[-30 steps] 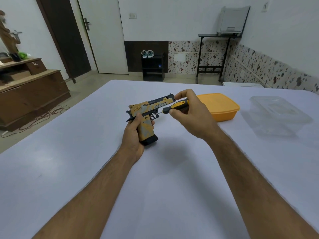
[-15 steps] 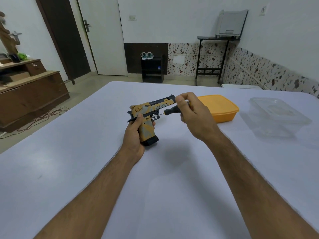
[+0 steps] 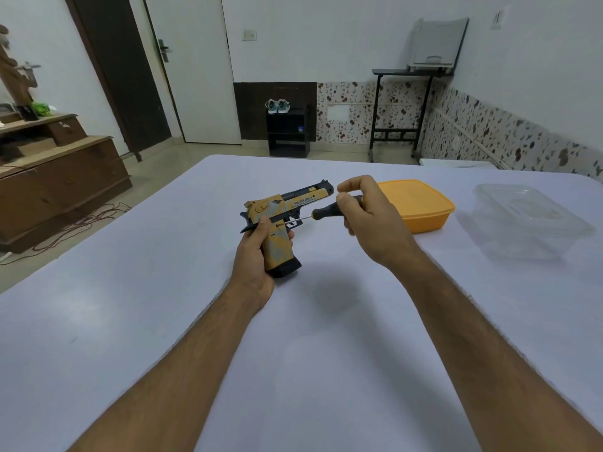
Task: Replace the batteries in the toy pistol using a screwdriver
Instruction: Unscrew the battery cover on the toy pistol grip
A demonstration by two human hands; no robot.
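Observation:
A yellow, grey and black toy pistol (image 3: 287,207) stands upright above the white table, its barrel pointing right. My left hand (image 3: 254,256) grips its handle from the left and behind. My right hand (image 3: 368,220) holds the black handle of a small screwdriver (image 3: 329,212) between thumb and fingers. The thin metal shaft points left, and its tip touches the pistol's side just above the grip, near the trigger. No batteries are in sight.
A closed orange plastic box (image 3: 417,203) sits on the white table (image 3: 163,321) right behind my right hand. A clear plastic container (image 3: 528,220) stands farther right. A wooden cabinet (image 3: 58,177) is off the table's left side.
My right hand has turned on the screwdriver handle, hiding the yellow part, with fingers shifting around it. The tip stays at the same spot on the pistol. The left hand holds still.

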